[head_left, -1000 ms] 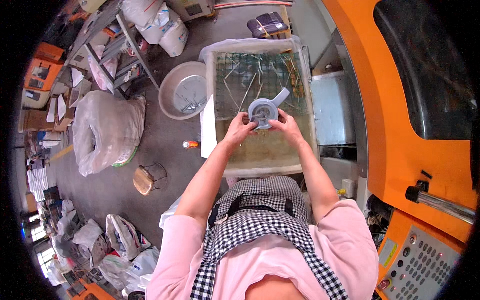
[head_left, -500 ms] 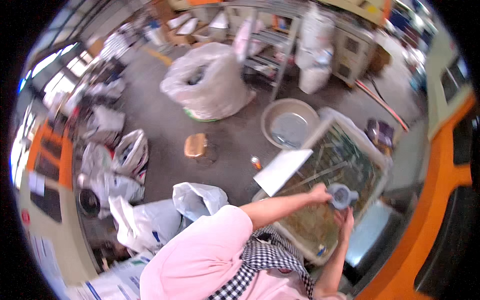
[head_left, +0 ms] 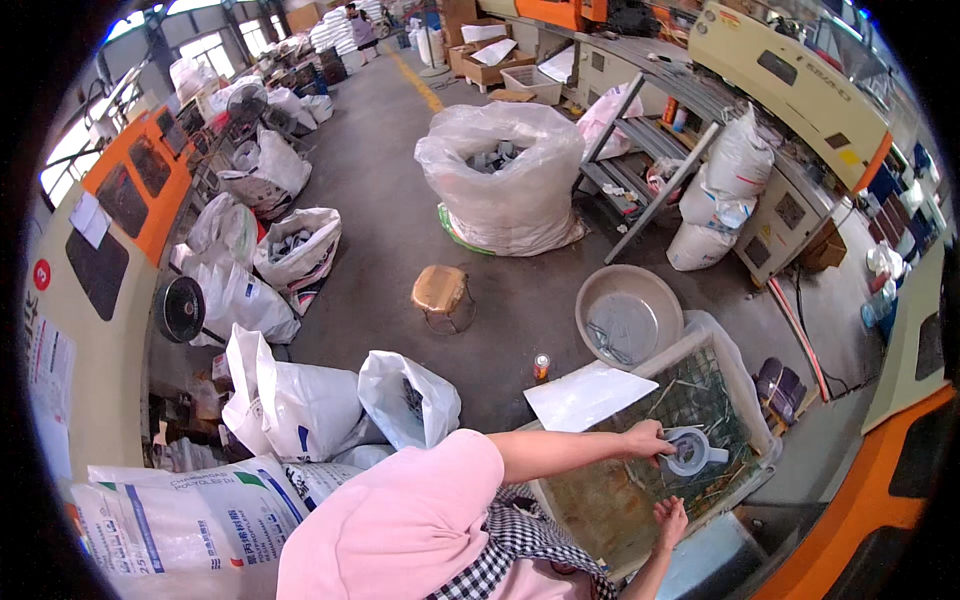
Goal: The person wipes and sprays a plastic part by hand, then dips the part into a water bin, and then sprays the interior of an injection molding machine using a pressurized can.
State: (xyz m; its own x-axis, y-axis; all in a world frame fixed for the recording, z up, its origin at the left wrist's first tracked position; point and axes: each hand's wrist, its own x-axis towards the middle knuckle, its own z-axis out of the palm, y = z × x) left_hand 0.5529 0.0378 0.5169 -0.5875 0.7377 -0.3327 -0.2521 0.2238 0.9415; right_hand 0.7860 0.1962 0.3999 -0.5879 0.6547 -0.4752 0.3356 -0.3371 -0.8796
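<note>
My left hand (head_left: 648,441) is closed on the edge of a grey round plastic fitting (head_left: 711,456), ring-shaped with a short stub on its right side. It is held over a large pale rectangular tub (head_left: 745,408) with a grid and thin strips inside. Below the fitting and apart from it, my right hand (head_left: 671,521) is open, its fingers loosely bent with nothing visible in them. A white flat sheet (head_left: 588,396) lies across the tub's far left corner.
Beyond the tub stands a round basin (head_left: 655,290) with thin pieces in it. A small stool (head_left: 440,290), a can (head_left: 541,366) and a big plastic-lined sack (head_left: 505,205) are on the floor. White sacks (head_left: 310,410) crowd the left; an orange machine frame (head_left: 850,510) rises at right.
My right hand has let go of the grey fitting and moved down from it. The left hand still holds the fitting. The whole view has shifted, showing more of the floor and machines.
</note>
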